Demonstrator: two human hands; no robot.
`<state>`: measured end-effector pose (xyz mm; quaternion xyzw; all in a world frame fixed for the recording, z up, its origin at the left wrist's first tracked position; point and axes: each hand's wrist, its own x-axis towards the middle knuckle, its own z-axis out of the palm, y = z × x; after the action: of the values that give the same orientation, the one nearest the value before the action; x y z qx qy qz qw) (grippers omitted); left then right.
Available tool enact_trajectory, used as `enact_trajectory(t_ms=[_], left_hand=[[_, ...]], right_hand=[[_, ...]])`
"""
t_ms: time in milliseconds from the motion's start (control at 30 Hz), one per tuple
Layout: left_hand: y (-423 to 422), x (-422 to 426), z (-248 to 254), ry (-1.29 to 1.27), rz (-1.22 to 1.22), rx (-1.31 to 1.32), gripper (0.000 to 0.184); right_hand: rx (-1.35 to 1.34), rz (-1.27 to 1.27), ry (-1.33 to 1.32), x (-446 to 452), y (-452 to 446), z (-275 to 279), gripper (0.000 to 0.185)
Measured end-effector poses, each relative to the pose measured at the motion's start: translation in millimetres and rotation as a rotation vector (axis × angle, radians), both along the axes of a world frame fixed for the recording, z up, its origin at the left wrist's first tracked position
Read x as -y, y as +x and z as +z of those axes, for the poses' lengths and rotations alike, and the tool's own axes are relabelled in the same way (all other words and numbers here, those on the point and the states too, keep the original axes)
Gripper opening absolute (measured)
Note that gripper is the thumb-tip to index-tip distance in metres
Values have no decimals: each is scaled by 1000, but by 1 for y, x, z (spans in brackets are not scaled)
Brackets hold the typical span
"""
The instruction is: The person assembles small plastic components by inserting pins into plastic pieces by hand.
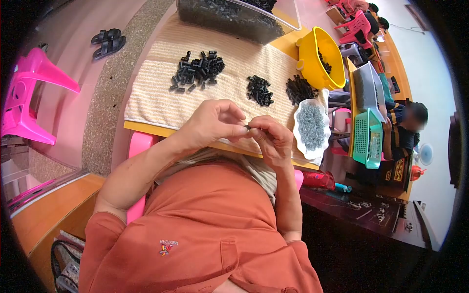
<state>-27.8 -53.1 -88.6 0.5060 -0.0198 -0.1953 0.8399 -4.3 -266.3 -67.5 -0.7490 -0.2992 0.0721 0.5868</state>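
My left hand and my right hand meet above the near edge of a striped towel. Both are closed in a pinch on a small dark part, mostly hidden by the fingertips. Beyond my left hand lies a loose pile of black cylindrical pieces. Two smaller piles of dark parts, one in the middle and one further right, rest on the towel. A white scalloped dish of small clear pieces stands right of my right hand.
A clear bin of black parts stands at the far edge, with a yellow basket to its right. A pink stool and black sandals are at left. A person sits at right by a green basket.
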Motion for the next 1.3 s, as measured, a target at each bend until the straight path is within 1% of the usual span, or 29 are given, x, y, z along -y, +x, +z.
enact_trajectory(t_ms=[100,200,300,400,500,633,733,800,900,1000,1100,1200,1300], left_hand=[[-1,-1,1,22,-10,32,26],[-2,-2,3,29,-25,46,29],[-4,-1,6,75,-39,53,31],[-3,-3,7,130,-52,85,32],[-4,-3,6,177,-68,150,32],[-4,-3,11,242,-68,173,31],[-1,-4,2,188,-40,123,29],[2,-4,-1,158,-38,119,29],[1,-5,0,128,-16,118,28],[1,-6,2,118,-15,106,27],[0,-5,4,102,-5,91,27],[-1,-4,5,79,4,63,28],[0,-3,3,78,10,50,29]], right_hand=[[38,36,-90,1,2,11,9],[24,76,-243,1,2,27,6],[-48,164,-272,4,9,29,6],[-410,168,-105,5,10,26,11],[-600,194,-147,6,17,29,15],[-656,223,-130,8,21,24,16],[-658,166,-59,4,18,21,14],[-649,100,-14,2,15,16,14],[-527,33,80,2,9,-1,14],[-307,-19,163,4,3,-12,15],[-276,-95,183,6,-5,-8,19],[-106,-108,114,7,-11,-8,26],[169,-106,-33,4,-13,-12,34]])
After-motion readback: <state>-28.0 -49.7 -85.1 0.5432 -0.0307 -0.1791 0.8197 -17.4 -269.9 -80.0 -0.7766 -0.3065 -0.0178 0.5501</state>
